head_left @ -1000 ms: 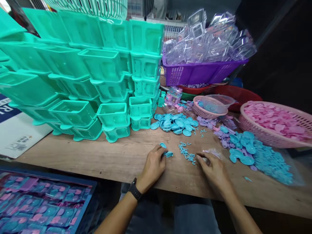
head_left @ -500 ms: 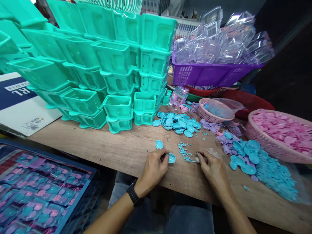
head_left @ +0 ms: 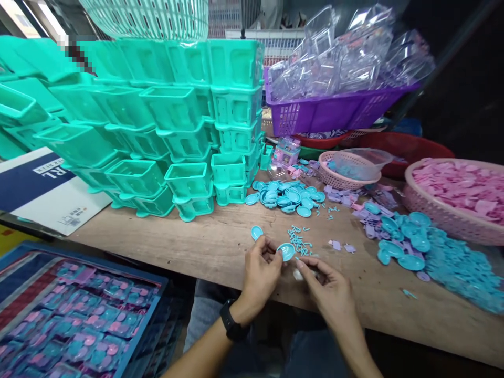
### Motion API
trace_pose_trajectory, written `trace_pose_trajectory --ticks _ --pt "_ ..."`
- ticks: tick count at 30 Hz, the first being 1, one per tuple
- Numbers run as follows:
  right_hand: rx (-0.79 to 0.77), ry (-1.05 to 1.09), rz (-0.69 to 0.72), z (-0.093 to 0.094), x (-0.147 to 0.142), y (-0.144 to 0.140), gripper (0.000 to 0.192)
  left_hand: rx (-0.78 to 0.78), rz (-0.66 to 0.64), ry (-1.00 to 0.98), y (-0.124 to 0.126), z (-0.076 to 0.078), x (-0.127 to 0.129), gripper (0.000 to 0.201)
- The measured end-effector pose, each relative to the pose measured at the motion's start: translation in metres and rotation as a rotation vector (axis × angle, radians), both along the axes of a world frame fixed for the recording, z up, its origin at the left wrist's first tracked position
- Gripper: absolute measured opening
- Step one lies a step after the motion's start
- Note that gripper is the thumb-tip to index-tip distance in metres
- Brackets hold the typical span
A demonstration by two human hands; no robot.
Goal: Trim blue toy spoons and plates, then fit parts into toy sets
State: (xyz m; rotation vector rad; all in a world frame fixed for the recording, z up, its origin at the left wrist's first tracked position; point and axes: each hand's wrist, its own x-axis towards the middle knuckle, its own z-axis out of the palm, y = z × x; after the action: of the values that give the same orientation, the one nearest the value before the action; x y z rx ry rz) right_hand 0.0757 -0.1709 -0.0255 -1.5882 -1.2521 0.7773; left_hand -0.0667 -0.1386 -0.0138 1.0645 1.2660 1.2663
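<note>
The left hand [head_left: 262, 270] pinches a small round blue plastic dish [head_left: 285, 251] by its near rim, lifted just off the wooden table [head_left: 189, 244], hollow side up. The right hand [head_left: 326, 291] sits just beside it, thumb and forefinger pressed together near something small and pale; what it pinches I cannot tell. A scatter of tiny blue plastic hooks [head_left: 300, 242] lies on the table just beyond the dish, and a second loose blue oval dish [head_left: 256, 232] rests near the left fingers.

To do this well, I would say the left grip should stay on the rim only, keeping the hollow facing up and steady, while the right brings its small piece in squarely. Working low over the table seems wise, since a dropped part would vanish among the heaped blue dishes [head_left: 285, 197] beyond.
</note>
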Motion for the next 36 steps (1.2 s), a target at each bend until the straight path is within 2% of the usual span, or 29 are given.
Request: trace_pose_trajectory --ticks 3,6,10,17,23,28,32,36 --pt "0.034 0.019 -0.01 -0.002 -0.005 0.004 0.036 0.056 -0.08 0.001 -0.005 -0.002 0.001 0.027" --pt "0.102 -0.036 0.003 0.006 -0.007 0.008 0.033 0.142 -0.145 0.13 -0.009 0.0 -0.001 0.017" --pt "0.208 -0.152 -0.006 0.023 -0.011 0.007 0.028 0.213 -0.068 0.327 -0.01 0.004 -0.006 0.019" --pt "0.339 -0.284 -0.016 0.031 -0.02 0.0 0.023 0.285 -0.024 0.366 -0.01 0.01 -0.008 0.016" --pt "0.341 -0.313 0.022 0.029 -0.022 0.0 0.02 0.396 -0.048 0.478 -0.012 0.014 -0.009 0.018" --pt "0.296 -0.27 0.018 0.029 -0.021 0.002 0.023 0.586 -0.082 0.605 -0.012 0.01 -0.011 0.019" --pt "0.259 -0.262 -0.043 0.031 -0.019 0.003 0.024 0.533 -0.057 0.603 -0.011 0.009 -0.009 0.018" --pt "0.268 -0.263 -0.027 0.033 -0.02 0.003 0.025 0.526 -0.051 0.575 -0.011 0.009 -0.007 0.017"
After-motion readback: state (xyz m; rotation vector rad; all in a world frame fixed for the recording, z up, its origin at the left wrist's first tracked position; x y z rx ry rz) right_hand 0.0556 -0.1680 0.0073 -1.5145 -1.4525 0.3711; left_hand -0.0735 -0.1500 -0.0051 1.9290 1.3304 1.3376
